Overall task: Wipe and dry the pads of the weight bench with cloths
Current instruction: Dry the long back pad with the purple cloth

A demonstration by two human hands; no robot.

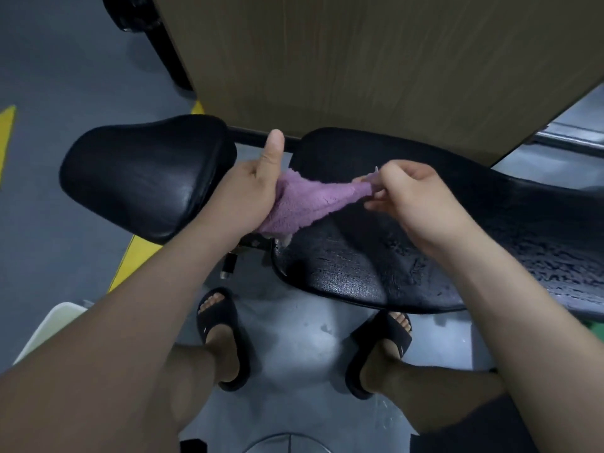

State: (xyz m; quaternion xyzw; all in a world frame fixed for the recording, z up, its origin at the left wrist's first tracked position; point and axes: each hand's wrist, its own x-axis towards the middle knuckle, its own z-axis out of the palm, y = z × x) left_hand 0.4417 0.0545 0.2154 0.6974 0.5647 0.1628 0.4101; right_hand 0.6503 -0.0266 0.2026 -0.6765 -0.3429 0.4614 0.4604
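A purple cloth is stretched between two hands above the black bench pads. It is bunched in the left hand, thumb raised, and one corner is pinched by the right hand. The long pad looks wet; the small pad lies left.

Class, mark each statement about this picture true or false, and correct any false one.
1. Both the left hand and the right hand hold the purple cloth. True.
2. The cloth lies spread flat on the small seat pad. False: it is held up, stretched between the two hands.
3. The long back pad has a streaky, wet-looking surface. True.
4. The person is barefoot. False: the feet wear black slide sandals.
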